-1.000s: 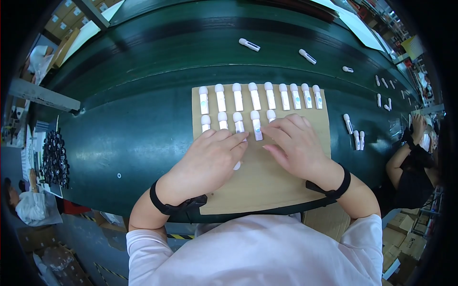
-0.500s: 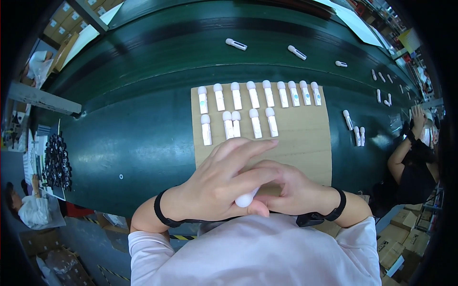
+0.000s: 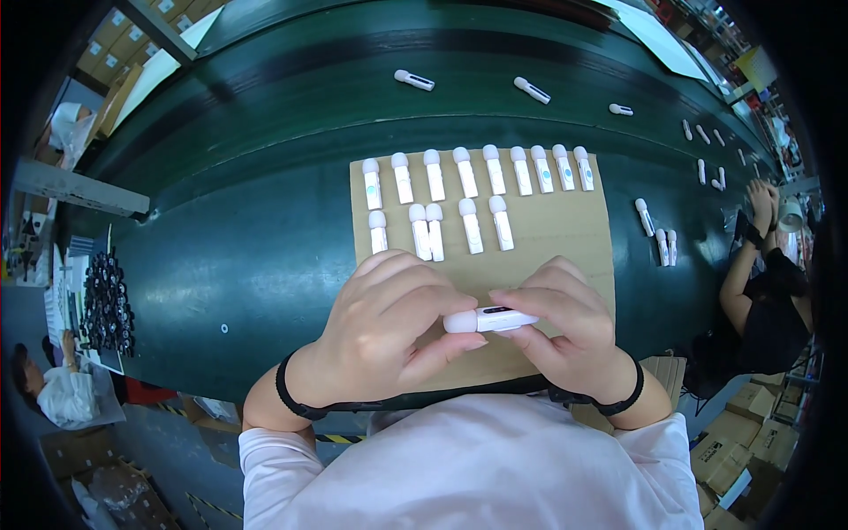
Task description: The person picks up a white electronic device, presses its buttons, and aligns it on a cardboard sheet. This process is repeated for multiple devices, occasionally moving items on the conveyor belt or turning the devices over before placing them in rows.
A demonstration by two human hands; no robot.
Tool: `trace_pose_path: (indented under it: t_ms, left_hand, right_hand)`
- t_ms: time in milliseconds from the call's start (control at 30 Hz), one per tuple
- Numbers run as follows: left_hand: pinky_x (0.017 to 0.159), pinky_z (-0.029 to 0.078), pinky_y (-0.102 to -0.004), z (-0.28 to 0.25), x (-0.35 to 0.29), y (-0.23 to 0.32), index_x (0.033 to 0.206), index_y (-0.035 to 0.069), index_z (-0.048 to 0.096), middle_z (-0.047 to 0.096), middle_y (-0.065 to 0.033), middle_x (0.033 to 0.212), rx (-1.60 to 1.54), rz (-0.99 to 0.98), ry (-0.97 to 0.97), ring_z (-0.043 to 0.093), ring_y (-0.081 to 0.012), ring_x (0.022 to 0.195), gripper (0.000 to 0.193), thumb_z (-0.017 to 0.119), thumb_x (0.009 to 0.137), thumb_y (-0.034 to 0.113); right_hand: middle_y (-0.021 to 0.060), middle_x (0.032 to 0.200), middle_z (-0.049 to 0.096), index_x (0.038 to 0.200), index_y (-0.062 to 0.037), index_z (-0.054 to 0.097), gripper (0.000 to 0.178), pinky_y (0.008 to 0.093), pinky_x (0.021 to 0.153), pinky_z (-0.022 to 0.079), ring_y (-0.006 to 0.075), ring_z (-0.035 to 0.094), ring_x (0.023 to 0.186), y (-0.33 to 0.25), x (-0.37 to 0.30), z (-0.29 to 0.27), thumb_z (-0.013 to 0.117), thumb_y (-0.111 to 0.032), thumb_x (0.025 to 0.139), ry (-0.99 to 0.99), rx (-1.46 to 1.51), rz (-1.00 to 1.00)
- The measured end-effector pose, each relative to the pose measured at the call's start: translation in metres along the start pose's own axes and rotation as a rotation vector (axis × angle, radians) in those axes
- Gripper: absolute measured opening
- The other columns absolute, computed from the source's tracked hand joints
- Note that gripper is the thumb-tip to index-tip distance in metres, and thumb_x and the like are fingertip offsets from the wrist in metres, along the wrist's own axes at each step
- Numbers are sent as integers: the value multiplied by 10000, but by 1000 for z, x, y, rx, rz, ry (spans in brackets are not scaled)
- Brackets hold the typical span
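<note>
Between my two hands, over the near part of a cardboard sheet, a small white wand massager [image 3: 506, 319] lies level, its dark display strip facing up. My left hand [image 3: 380, 322] pinches its rounded head between thumb and fingers. The tail end of the body is gripped by my right hand [image 3: 570, 322], thumb below and fingers above. Beyond my hands, several similar massagers [image 3: 433, 177] stand in two rows on the cardboard sheet [image 3: 556, 238], heads pointing away from me. Some in the far row bear a light blue round sticker.
More massagers [image 3: 532, 90] lie on the green conveyor belt [image 3: 309, 88] at the back. Three others [image 3: 644, 217] rest on the green table right of the cardboard. A pile of black parts [image 3: 108, 300] sits at far left. Co-workers [image 3: 768, 291] are at both sides.
My hands have moved apart and turned the massager, so its body and dark strip now show between them. The massagers on the back belt have shifted left.
</note>
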State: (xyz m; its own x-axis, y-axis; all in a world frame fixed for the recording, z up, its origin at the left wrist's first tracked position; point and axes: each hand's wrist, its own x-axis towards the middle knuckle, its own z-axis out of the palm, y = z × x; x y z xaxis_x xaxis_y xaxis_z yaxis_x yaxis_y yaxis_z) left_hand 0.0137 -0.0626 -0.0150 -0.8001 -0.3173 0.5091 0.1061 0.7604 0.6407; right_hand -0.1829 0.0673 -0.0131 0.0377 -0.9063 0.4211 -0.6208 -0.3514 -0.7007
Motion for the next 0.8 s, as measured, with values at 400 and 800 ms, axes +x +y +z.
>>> trace_pose_path:
  t_ms: [400,800]
  left_hand:
    - [796,482,-415,1,1,-2,948,40,674,667,-92,851,22,67,55,625,-276,772,285,810,706,106]
    - [828,462,-397,8,3,0,920,56,658,652,-110,1030,109,-45,-31,613,-290,896,275,808,697,114]
  right_hand:
    - [120,959,632,1097,19,607,374,323,757,467,225,593,837,0,-1,1,762,-8,757,-11,230,130]
    - [170,1060,645,993,8,591,242,338,811,507,244,632,936,6,0,-2,694,32,775,33,119,43]
